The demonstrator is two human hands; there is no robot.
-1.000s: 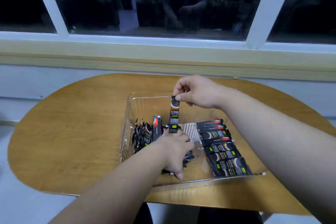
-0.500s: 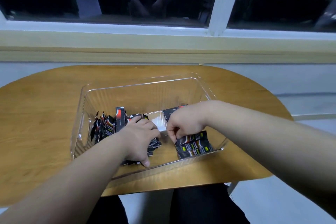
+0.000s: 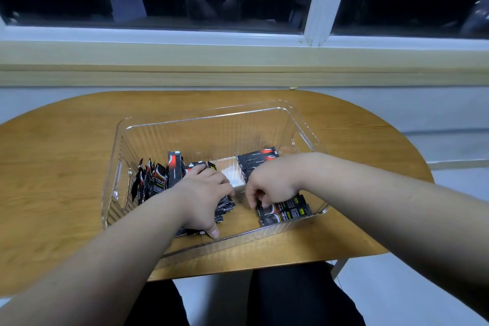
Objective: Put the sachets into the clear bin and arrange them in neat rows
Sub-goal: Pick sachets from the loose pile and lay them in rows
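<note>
Centre frame, both hands down inside the bin [image 3: 206,120] on the table [image 3: 66,156].
Curled right hand [image 3: 272,182] pinches the left end of the flat row [image 3: 287,212], long axes left-right; left hand [image 3: 203,198] covers the heap [image 3: 158,180] at left, some sachets upright, grip unclear.

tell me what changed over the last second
The right hand lowered its upright sachet from above the clear bin down onto the flat row at the right. The left hand stayed gripping the loose pile; the bin stayed put.
</note>
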